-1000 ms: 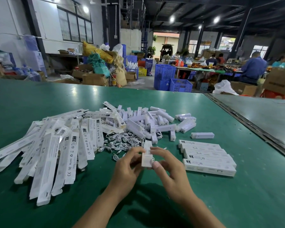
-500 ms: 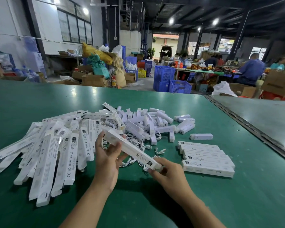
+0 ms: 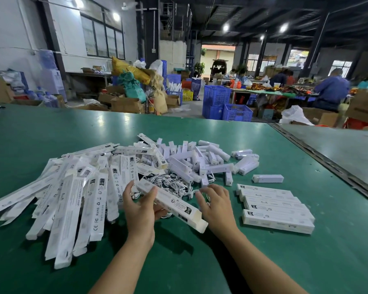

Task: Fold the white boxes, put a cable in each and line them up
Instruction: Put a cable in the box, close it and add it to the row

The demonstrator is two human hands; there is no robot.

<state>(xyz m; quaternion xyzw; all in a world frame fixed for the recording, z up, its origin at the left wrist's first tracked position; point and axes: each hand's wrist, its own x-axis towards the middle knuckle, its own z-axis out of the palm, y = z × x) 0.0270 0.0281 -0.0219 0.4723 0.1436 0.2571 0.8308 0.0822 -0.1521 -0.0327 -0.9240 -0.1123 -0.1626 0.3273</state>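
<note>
My left hand (image 3: 139, 211) grips a long white box (image 3: 174, 205) near its far end, and the box slants down to the right above the table. My right hand (image 3: 216, 205) has come off the box and hovers, fingers curved and empty, over a tangle of white cables (image 3: 174, 185). To the right lies a row of several finished boxes (image 3: 274, 206), side by side. A heap of flat unfolded boxes (image 3: 77, 187) is spread on the left.
The green table (image 3: 338, 251) carries a pile of small white inner boxes (image 3: 200, 162) behind the cables, and one (image 3: 267, 178) lies apart. A metal seam (image 3: 327, 166) runs along the right. Crates, cartons and seated people are far behind.
A second ago both hands held the box upright by its end. Then they laid it slanting. Now my right hand has let go and moved toward the cables.
</note>
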